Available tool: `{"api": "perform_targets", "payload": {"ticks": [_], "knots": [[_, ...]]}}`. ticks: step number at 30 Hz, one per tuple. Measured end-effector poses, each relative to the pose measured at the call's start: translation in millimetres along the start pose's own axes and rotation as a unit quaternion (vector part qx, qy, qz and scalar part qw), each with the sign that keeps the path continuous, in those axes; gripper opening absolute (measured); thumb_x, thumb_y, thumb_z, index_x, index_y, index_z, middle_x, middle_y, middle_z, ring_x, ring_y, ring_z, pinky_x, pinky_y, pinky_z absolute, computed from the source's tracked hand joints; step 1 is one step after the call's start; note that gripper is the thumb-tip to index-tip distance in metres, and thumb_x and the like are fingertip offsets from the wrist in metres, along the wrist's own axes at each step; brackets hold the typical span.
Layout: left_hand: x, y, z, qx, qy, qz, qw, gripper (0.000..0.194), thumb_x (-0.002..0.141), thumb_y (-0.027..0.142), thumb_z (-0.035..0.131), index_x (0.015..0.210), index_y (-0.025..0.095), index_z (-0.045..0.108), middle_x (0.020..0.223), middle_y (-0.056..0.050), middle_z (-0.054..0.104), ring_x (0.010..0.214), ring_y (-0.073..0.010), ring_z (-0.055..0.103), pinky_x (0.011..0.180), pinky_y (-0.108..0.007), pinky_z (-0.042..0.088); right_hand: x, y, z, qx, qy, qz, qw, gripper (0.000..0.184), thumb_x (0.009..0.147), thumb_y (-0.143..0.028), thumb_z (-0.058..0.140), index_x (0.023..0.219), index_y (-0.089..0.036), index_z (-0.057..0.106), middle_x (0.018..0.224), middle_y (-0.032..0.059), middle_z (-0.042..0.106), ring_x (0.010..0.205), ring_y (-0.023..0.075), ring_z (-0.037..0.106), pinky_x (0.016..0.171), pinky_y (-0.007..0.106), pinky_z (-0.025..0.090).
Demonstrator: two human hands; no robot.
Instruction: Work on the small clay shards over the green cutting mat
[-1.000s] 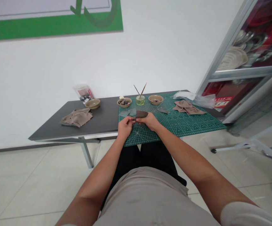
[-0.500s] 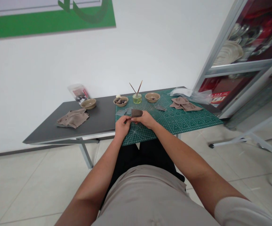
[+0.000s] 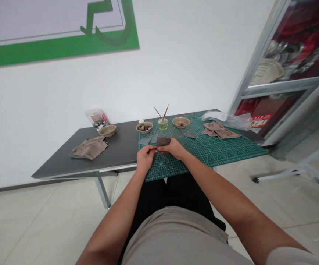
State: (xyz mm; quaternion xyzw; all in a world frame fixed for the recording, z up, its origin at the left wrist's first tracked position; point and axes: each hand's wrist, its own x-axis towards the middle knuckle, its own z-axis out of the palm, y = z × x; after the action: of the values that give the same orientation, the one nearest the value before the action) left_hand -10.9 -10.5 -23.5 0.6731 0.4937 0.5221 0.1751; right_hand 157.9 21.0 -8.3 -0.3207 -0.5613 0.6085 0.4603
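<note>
If the right hand [image 3: 173,149] loosens its pinch, that dark wedge [image 3: 164,141] could drop to the cutting mat [image 3: 225,156], left hand [image 3: 145,158] pinched narrow right beside it.

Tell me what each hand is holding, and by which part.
The right hand holds a dark brown wedge-shaped piece by its lower edge; the left hand pinches a thin dark stick by its near end. Its material is unclear.

White wall [image 3: 52,103] with green-banded panel [image 3: 60,48] meets pale floor tiles [image 3: 38,224] beside a glass cabinet [image 3: 282,88].
</note>
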Motion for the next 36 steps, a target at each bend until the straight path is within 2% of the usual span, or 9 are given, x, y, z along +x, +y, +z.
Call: {"api": "perform_targets", "payload": {"ticks": [7,12,17,24,30,36], "knots": [[-0.9,4.2,0.6,0.069,-0.023,0.054,0.996,0.014,0.08,0.011,0.058,0.078,0.021,0.068,0.083,-0.001,0.071,0.082,-0.0164,0.065,0.079,-0.028,0.05,-4.8,-5.5,4.2,-0.063,0.004,0.002,0.998,0.039,0.053,-0.036,0.088,0.08,-0.013,0.071,0.07,0.0005,0.067,0.065,0.0139,0.058,0.065,0.029,0.048],[-0.5,5.6,2.2,0.078,-0.024,0.061,0.995,0.012,0.08,0.013,0.059,0.079,0.021,0.068,0.084,-0.002,0.071,0.084,-0.0174,0.066,0.08,-0.029,0.05,-5.0,-4.2,3.6,-0.075,0.018,-0.011,0.997,0.037,0.054,-0.037,0.087,0.077,-0.013,0.07,0.069,-0.0004,0.066,0.064,0.0125,0.056,0.065,0.027,0.046],[-1.2,5.6,1.9,0.07,-0.019,0.06,0.996,0.011,0.082,0.014,0.058,0.08,0.021,0.068,0.085,-0.003,0.071,0.085,-0.0177,0.066,0.081,-0.03,0.05,-8.2,-9.0,5.1,-0.055,0.005,-0.012,0.998,0.035,0.056,-0.037,0.085,0.079,-0.014,0.071,0.072,0.0005,0.067,0.067,0.0136,0.057,0.068,0.028,0.047],[0.1,5.6,2.6,0.055,-0.017,0.036,0.998,0.013,0.081,0.013,0.059,0.08,0.021,0.069,0.086,-0.002,0.073,0.085,-0.0181,0.066,0.083,-0.031,0.05,-8.1,-6.5,4.8,-0.03,0.018,-0.017,0.999,0.038,0.055,-0.035,0.087,0.083,-0.015,0.074,0.077,0.002,0.07,0.072,0.0152,0.061,0.076,0.033,0.049],[0.7,8.0,1.2,0.025,-0.008,0.0,1.0,0.015,0.077,0.011,0.061,0.08,0.021,0.072,0.085,-0.001,0.074,0.083,-0.0178,0.067,0.082,-0.031,0.051,-3.3,-3.0,2.5,-0.004,0.018,-0.01,1.0,0.035,0.051,-0.033,0.088,0.076,-0.014,0.072,0.068,-0.0002,0.067,0.063,0.0131,0.058,0.066,0.03,0.047],[6.0,7.6,-1.7,-0.041,-0.024,-0.031,0.998,0.016,0.071,0.011,0.063,0.078,0.021,0.072,0.074,0.001,0.073,0.07,-0.016,0.066,0.072,-0.029,0.052,-0.2,0.1,-0.7,0.024,0.013,-0.009,1.0,0.042,0.049,-0.032,0.089,0.083,-0.015,0.073,0.075,0.0019,0.07,0.066,0.0146,0.061,0.062,0.028,0.048]]}}
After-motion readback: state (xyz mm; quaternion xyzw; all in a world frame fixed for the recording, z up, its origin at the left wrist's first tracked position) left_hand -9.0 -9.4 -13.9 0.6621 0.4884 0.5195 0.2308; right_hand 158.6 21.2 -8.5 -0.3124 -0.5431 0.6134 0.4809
